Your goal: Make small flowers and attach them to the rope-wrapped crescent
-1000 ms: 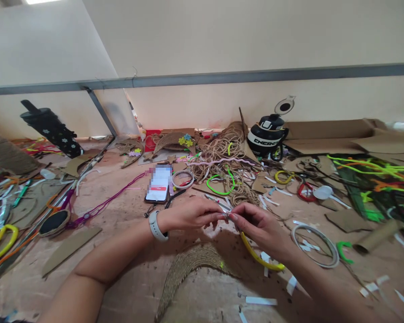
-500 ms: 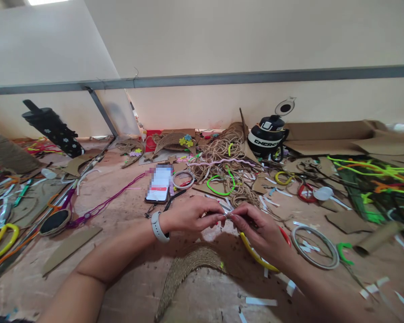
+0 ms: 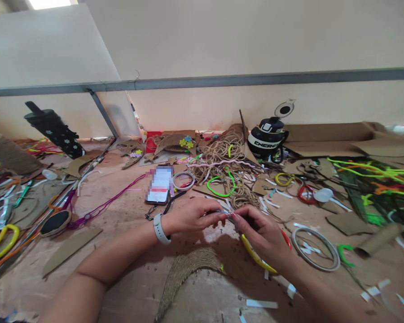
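While the back of the worktable (image 3: 131,278) carries most of the clutter, the person's hands meet nearer its front edge, an arrangement that probably leaves the forearms room to rest. The tangled rope pile (image 3: 210,150) lies beyond the hands, perhaps to be within reach yet out from under them. In front, closest to the person, a rope-covered crescent (image 3: 185,262) lies flat, its curve bulging away; it seems set there to be handy. The black bottle (image 3: 265,139) stands upright by the back board with its lid flipped up, likely away from moving elbows. The phone (image 3: 159,196) lies screen up, beyond the left wrist, presumably so it can be seen at a glance.

The scissors (image 3: 254,255) show a yellow handle loop below the right hand (image 3: 261,229) and a bit of red past it; whether the palm grips them or merely covers them cannot be told. The left hand (image 3: 191,215) is half curled, palm down. Both hands come together at the fingertips, thumbs and forefingers closed in a pinch on a tiny piece (image 3: 229,216), likely held from two sides for fine control. What it is remains too small to tell.
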Demonstrator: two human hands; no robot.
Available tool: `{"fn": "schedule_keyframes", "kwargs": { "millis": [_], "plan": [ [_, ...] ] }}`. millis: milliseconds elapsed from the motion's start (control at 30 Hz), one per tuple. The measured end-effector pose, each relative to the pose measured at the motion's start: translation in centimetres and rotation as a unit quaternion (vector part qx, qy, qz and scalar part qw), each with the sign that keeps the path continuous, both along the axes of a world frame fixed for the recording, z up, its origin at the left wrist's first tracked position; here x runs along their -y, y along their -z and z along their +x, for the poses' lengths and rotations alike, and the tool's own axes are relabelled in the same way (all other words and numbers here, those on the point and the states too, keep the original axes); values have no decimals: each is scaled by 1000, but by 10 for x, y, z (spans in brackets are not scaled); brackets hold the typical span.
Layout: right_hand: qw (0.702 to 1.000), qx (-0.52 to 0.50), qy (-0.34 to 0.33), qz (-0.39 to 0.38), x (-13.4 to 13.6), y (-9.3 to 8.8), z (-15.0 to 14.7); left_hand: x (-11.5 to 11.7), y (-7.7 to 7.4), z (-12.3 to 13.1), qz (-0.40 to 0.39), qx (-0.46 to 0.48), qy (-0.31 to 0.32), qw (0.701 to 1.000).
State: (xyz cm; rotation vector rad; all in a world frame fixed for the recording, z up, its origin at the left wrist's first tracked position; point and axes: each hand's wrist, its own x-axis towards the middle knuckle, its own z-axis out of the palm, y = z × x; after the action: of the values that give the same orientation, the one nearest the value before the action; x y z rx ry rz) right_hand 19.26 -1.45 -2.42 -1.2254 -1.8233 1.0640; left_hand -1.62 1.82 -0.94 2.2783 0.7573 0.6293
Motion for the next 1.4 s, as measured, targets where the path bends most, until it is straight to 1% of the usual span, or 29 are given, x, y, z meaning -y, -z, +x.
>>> {"fn": "schedule_keyframes", "kwargs": {
  "millis": [133,233,300,333,400,467,533,700,800,1000,1100,1200,1267,1333,1400],
  "plan": [
    [998,-22,-35,-46,-4,-11,3,2,0,-1,2,29,10,1000],
    [992,1,-99,-80,-13,-19,12,0,0,-3,3,47,35,998],
    [986,23,-140,-88,-18,-22,17,-1,0,-4,16,32,63,997],
    [985,34,-150,-79,-20,-23,19,-2,0,-4,33,11,72,997],
    [987,55,-145,-41,-20,-24,18,-2,0,-4,80,-48,76,993],
    [989,70,-129,-2,-19,-24,15,-1,0,-4,125,-93,67,985],
    [991,68,-111,4,-16,-24,12,0,0,-4,148,-103,53,982],
    [997,11,-52,-53,-13,-24,11,0,0,-3,144,-90,24,985],
    [997,-3,-41,-70,-12,-25,11,-1,2,-2,140,-91,23,986],
    [998,6,-34,-51,-9,-26,8,0,5,-1,137,-89,14,987],
    [999,20,-30,-18,-8,-27,7,0,5,-1,127,-77,11,989],
    [997,57,-30,45,-3,-28,4,2,5,1,113,-40,-22,993],
    [994,70,-31,80,2,-25,-1,7,4,5,99,3,-68,993],
    [993,59,-36,96,8,-20,-7,14,2,10,74,40,-122,989],
    [994,38,-39,97,12,-14,-13,21,3,16,24,72,-165,983]
  ]
}}
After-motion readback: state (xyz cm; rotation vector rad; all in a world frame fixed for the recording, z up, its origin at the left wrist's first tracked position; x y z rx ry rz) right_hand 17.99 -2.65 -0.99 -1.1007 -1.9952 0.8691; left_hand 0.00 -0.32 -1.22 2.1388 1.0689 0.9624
